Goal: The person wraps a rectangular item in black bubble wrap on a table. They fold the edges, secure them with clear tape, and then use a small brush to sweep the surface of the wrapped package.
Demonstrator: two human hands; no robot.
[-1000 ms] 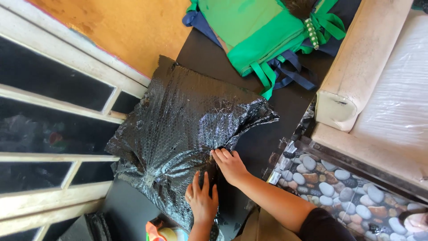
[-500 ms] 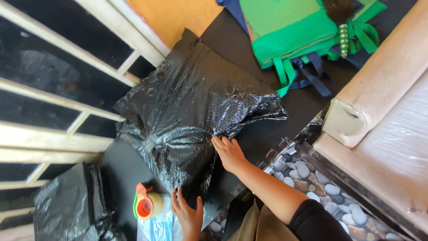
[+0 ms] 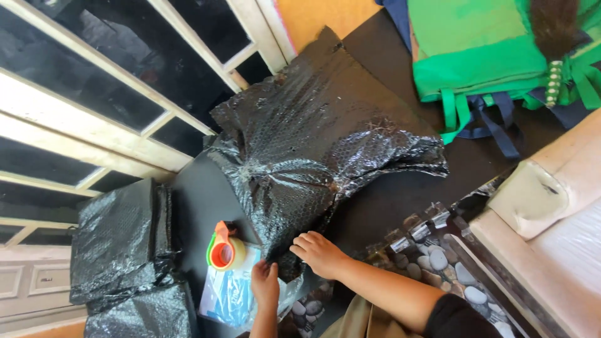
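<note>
A large sheet of black bubble wrap [image 3: 319,144] lies crumpled over a dark surface. My right hand [image 3: 320,252] rests flat on its near edge, fingers spread. Just left of it, my left hand [image 3: 265,283] pinches the wrap's lower corner, over a blue and clear plastic packet [image 3: 228,294]. A tape dispenser with an orange core and green rim [image 3: 223,249] sits on that packet, close to my left hand.
Black-wrapped bundles [image 3: 125,250] are stacked at lower left. A white-framed glass door [image 3: 94,81] runs along the left. Green fabric bags [image 3: 488,50] lie at top right, a beige cushion [image 3: 551,188] at right, a pebble-pattern mat [image 3: 438,263] beneath my arm.
The view has swung so the wrap sits higher and the bundles at left show. My left hand has come up from the packet to the wrap's corner. My right hand stays on the edge.
</note>
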